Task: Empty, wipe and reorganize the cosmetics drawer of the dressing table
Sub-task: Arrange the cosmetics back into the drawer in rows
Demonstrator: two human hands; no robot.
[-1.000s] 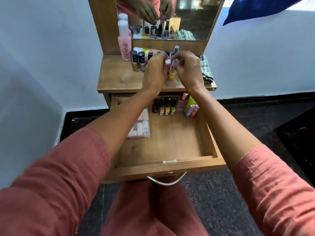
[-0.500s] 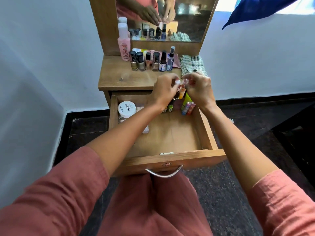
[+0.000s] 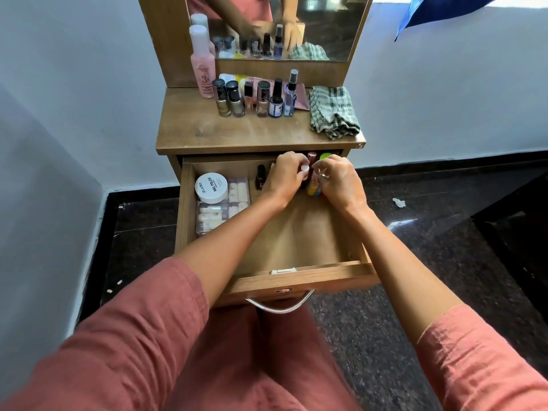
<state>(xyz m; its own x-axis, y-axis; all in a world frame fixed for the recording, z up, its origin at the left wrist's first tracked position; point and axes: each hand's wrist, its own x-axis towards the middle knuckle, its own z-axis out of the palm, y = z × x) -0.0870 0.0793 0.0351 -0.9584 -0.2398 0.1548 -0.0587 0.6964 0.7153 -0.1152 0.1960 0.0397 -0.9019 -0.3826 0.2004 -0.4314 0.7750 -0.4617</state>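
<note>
Small bottles being lowered into the far right corner of the open wooden drawer [image 3: 296, 275].
A small white-capped bottle [image 3: 304, 169] is pinched by the left hand [image 3: 283, 180], and yellow and orange small bottles [image 3: 314, 188] are gripped in the curled right hand [image 3: 339, 185]. With several held at once, one could be dropped, or the upright black nail-polish bottle [image 3: 260, 177] just beside the left hand could be knocked over by its knuckles. The row of dark-capped nail-polish bottles [image 3: 255, 97] along the tabletop's far edge is not yet put away. Compared with half a second ago, both hands have been brought down from the tabletop's near edge into the drawer.
</note>
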